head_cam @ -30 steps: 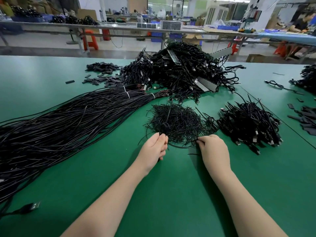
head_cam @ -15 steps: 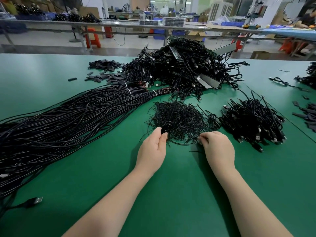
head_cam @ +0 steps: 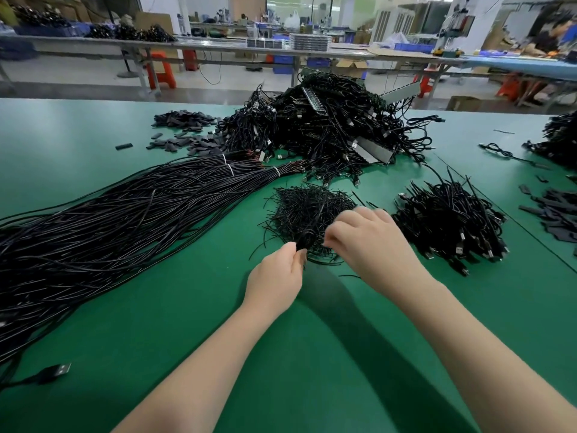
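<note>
My left hand [head_cam: 278,278] pinches a small coil of black cable [head_cam: 305,239] just above the green table [head_cam: 187,307]. My right hand [head_cam: 371,245] is raised beside the coil, blurred, with curled fingers near it; whether it holds a twist tie I cannot tell. Right behind both hands lies a loose heap of thin black twist ties [head_cam: 307,210].
A long bundle of black cables [head_cam: 109,226] stretches across the left. A big tangle of USB cables [head_cam: 331,132] sits at the back, a pile of coiled cables [head_cam: 449,220] at the right. Flat black pieces [head_cam: 184,120] lie far left; a USB plug [head_cam: 57,370] lies near left.
My right hand has lifted off the edge of the tie heap and moved left toward the coil. My left hand keeps its pinch and has barely shifted.
</note>
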`<action>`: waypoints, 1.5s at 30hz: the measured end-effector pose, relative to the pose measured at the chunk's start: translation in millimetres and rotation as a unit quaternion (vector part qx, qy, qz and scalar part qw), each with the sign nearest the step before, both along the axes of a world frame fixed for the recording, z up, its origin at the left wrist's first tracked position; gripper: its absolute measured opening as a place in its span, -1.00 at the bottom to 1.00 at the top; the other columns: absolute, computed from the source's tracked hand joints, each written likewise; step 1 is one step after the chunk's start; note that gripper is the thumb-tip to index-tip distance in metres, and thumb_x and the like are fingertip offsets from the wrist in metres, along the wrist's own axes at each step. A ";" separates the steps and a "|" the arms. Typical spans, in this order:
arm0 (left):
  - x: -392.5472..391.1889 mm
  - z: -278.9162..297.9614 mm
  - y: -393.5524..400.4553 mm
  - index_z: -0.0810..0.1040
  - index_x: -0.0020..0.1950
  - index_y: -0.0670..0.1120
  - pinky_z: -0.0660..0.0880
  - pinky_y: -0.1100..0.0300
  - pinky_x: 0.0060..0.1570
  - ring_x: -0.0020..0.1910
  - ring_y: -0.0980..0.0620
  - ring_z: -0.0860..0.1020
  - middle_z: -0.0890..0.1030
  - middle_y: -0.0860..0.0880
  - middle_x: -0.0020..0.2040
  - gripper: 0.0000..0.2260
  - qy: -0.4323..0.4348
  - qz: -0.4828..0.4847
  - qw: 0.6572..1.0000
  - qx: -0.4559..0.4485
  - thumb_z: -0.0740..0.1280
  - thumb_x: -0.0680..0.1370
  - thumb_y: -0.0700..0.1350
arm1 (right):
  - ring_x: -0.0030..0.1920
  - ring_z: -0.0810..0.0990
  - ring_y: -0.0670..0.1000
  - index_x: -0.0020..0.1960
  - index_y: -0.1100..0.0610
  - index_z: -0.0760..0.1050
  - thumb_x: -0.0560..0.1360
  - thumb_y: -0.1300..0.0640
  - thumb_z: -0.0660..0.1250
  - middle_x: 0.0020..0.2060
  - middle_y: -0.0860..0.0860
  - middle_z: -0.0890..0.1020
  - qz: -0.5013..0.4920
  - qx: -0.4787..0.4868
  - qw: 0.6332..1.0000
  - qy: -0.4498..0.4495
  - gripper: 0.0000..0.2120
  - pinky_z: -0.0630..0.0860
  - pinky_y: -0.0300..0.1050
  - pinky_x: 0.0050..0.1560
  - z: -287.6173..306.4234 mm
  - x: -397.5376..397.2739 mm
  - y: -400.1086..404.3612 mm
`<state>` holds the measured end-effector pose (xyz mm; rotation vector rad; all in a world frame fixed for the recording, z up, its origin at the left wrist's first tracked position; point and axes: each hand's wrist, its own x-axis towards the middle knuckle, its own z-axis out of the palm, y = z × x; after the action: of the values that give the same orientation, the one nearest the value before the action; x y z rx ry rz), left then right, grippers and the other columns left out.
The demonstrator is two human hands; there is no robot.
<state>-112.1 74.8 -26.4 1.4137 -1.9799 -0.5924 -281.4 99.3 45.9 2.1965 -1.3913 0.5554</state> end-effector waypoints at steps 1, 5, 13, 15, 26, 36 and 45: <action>-0.8 0.4 0.1 0.33 -0.18 -0.07 0.18 0.07 -0.44 -0.42 -0.06 0.35 0.39 0.05 -0.41 -0.70 -0.018 -0.007 1.000 0.004 0.07 0.67 0.07 | -0.18 0.59 0.14 -0.22 0.08 0.61 0.41 0.09 0.51 -0.23 0.00 0.61 0.021 0.002 0.999 0.039 -0.90 0.49 -0.02 -0.21 4.4 3.6 -2.2; -1.5 2.1 1.4 0.42 -0.05 -0.08 0.26 0.03 -0.39 -0.39 -0.08 0.38 0.45 0.02 -0.37 -0.72 -0.018 -0.044 0.999 0.023 0.07 0.67 0.07 | -0.06 0.57 0.08 -0.11 0.03 0.61 0.49 0.05 0.43 -0.10 -0.04 0.60 0.063 0.038 0.990 0.123 -0.94 0.47 -0.04 -0.12 16.5 10.9 -11.9; -6.8 10.0 6.9 0.34 -0.09 -0.08 0.41 -0.03 -0.22 -0.21 -0.16 0.49 0.51 -0.06 -0.20 -0.76 -0.077 -0.095 0.992 0.029 0.08 0.68 0.02 | 0.08 0.54 -0.01 0.09 -0.03 0.56 0.62 -0.04 0.17 0.05 -0.10 0.60 0.050 0.217 0.972 0.075 -0.78 0.34 -0.08 0.11 22.9 14.4 -22.0; -8.6 10.7 8.7 0.30 -0.12 -0.07 0.36 -0.01 -0.24 -0.25 -0.14 0.46 0.42 -0.01 -0.27 -0.77 -0.115 -0.102 0.988 0.018 0.07 0.69 -0.01 | 0.00 0.58 0.01 0.06 -0.02 0.57 0.60 -0.04 0.22 0.00 -0.08 0.62 0.034 0.272 0.961 0.026 -0.81 0.45 -0.08 0.01 23.8 12.4 -21.0; -9.6 10.8 15.3 0.38 -0.01 -0.09 0.30 0.03 -0.14 -0.17 -0.11 0.45 0.52 -0.05 -0.09 -0.84 -0.195 -0.145 0.962 -0.125 0.06 0.68 -0.09 | -0.37 0.56 -0.26 -0.13 0.00 0.64 0.53 0.00 0.36 -0.37 -0.17 0.64 0.026 0.468 0.880 -0.078 -0.87 0.48 -0.34 -0.28 35.8 -4.5 -32.9; -10.4 16.6 21.3 0.47 -0.01 0.00 0.40 0.22 -0.06 -0.15 0.22 0.43 0.49 0.23 -0.17 -0.82 0.194 -0.227 0.954 0.021 0.08 0.64 -0.06 | -0.42 0.51 -0.10 -0.19 0.14 0.57 0.43 0.15 0.36 -0.37 0.00 0.58 0.072 0.676 0.544 -0.492 -0.93 0.41 -0.33 -0.42 13.7 -31.8 -21.1; -22.5 8.7 17.5 0.42 0.22 -0.14 0.28 0.40 -0.37 -0.38 0.28 0.37 0.48 0.25 -0.40 -0.77 0.353 -0.085 0.902 0.234 0.11 0.69 -0.03 | -0.38 0.49 -0.20 -0.26 -0.04 0.50 0.52 0.17 0.40 -0.41 -0.15 0.57 0.002 0.180 0.864 -0.471 -0.78 0.37 -0.36 -0.28 -39.6 10.1 14.5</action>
<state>-134.6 92.3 -17.7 1.0440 -1.4133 -1.5018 -271.2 113.8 6.2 2.2796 -2.0830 1.6433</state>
